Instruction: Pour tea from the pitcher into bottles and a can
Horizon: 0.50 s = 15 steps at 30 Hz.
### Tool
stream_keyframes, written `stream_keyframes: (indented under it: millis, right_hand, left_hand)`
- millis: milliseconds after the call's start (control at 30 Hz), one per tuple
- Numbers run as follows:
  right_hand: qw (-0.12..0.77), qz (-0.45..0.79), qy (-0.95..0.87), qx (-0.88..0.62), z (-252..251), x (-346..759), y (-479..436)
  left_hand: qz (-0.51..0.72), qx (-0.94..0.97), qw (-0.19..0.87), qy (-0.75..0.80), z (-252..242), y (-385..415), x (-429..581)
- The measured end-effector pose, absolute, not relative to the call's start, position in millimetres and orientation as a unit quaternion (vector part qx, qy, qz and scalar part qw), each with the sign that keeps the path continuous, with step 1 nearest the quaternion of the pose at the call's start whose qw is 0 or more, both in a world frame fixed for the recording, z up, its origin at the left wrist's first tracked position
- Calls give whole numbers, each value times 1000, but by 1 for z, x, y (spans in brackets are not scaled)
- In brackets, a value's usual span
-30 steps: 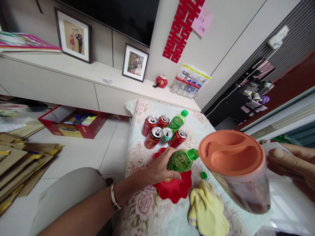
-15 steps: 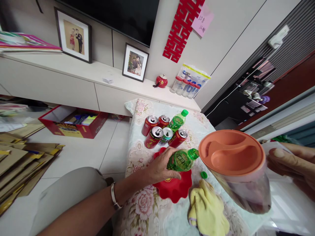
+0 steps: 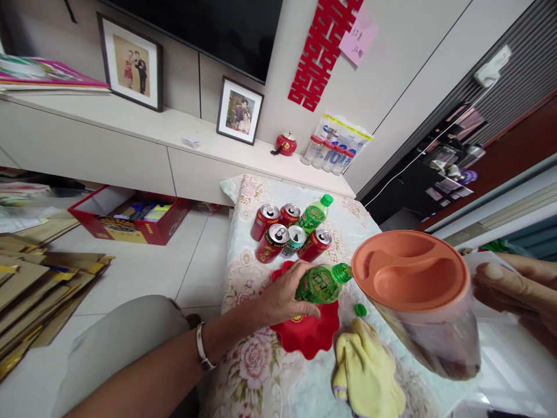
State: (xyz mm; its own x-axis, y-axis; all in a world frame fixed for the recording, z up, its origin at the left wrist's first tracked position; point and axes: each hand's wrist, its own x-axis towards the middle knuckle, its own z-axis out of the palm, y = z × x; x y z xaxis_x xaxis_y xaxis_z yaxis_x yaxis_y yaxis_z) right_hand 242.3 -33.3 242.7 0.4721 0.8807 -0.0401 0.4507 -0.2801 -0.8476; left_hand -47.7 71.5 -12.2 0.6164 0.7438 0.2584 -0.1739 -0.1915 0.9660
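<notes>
My left hand point(image 3: 285, 293) is wrapped round a small green bottle point(image 3: 322, 284) with its cap off, tilted toward a clear pitcher. The bottle hangs over a red scalloped dish point(image 3: 310, 335). My right hand point(image 3: 517, 296) grips the handle of the pitcher point(image 3: 435, 331), which has an orange lid point(image 3: 409, 270) and is held up at the right. A loose green cap point(image 3: 360, 310) lies on the floral tablecloth point(image 3: 252, 371) between them.
Several red cans point(image 3: 272, 242) and a second green bottle point(image 3: 314, 215) stand at the table's far end. A yellow cloth point(image 3: 369, 374) lies near the front. A red box point(image 3: 130, 220) and flattened cardboard point(image 3: 39, 290) are on the floor at left. A low cabinet point(image 3: 130, 145) runs behind.
</notes>
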Motion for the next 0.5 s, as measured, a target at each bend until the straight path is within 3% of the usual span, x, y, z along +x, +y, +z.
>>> stream_keyframes:
  millis: [500]
  right_hand:
    - [399,213,-488,-747,244,238,-30]
  left_hand:
    - [380,671,597,221,-11,71,-49]
